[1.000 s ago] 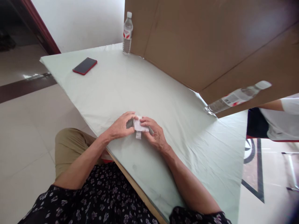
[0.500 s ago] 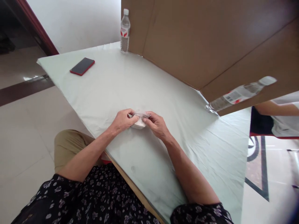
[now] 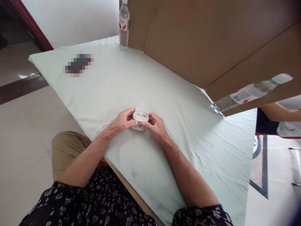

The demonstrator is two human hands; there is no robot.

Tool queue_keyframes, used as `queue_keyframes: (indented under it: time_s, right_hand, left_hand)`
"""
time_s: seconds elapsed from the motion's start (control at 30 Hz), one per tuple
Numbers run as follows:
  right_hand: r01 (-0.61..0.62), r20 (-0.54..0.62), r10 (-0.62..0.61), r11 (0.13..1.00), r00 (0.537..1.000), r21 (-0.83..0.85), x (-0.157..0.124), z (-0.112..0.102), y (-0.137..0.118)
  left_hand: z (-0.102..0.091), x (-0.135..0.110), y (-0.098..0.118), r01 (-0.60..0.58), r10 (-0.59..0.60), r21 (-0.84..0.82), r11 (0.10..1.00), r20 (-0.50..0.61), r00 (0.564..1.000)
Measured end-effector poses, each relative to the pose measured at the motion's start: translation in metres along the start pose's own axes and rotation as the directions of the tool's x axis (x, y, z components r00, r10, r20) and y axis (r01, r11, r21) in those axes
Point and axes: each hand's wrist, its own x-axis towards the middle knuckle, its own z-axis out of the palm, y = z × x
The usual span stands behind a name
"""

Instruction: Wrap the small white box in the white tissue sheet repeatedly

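A small white case in a clear plastic wrapper (image 3: 140, 117) is held just above the pale green tablecloth (image 3: 164, 94), near the table's front edge. My left hand (image 3: 122, 121) pinches its left side with thumb and fingers. My right hand (image 3: 156, 127) grips its right side, fingers curled round it. Both hands meet at the case, and part of it is hidden behind my fingers.
A phone (image 3: 78, 63), blurred out, lies at the far left of the table. One water bottle (image 3: 123, 23) stands at the back by a big cardboard panel (image 3: 199, 40); another bottle (image 3: 251, 93) leans at the right. Another person's arm (image 3: 279, 112) shows at the right edge.
The white item has been turned over between my hands, from showing a paper tab to showing its clear-wrapped top. The view has shifted slightly down and left.
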Motion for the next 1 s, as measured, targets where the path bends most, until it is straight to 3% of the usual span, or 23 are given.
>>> queue_keyframes:
  time_s: [0.37, 0.6, 0.77, 1.0]
  right_hand:
    - [-0.043, -0.101, 0.043, 0.999, 0.994, 0.006, -0.001, 0.005, -0.001]
    - [-0.046, -0.062, 0.044, 0.998, 0.997, -0.042, -0.006, 0.003, -0.005]
    - [-0.027, -0.102, 0.017, 0.995, 0.995, -0.095, 0.001, -0.001, -0.005]
    - [-0.003, -0.216, -0.010, 0.998, 0.976, -0.063, 0.018, 0.003, -0.009]
  left_hand:
    - [0.000, 0.002, -0.007, 0.043, -0.053, -0.126, 0.991, -0.074, 0.996]
    - [-0.002, 0.001, -0.002, 0.089, -0.093, -0.149, 0.985, -0.020, 0.995]
    - [-0.002, 0.002, -0.006, 0.133, -0.135, -0.177, 0.975, 0.001, 0.991]
    - [-0.002, 0.001, -0.004, 0.087, -0.078, -0.115, 0.990, 0.079, 0.994]
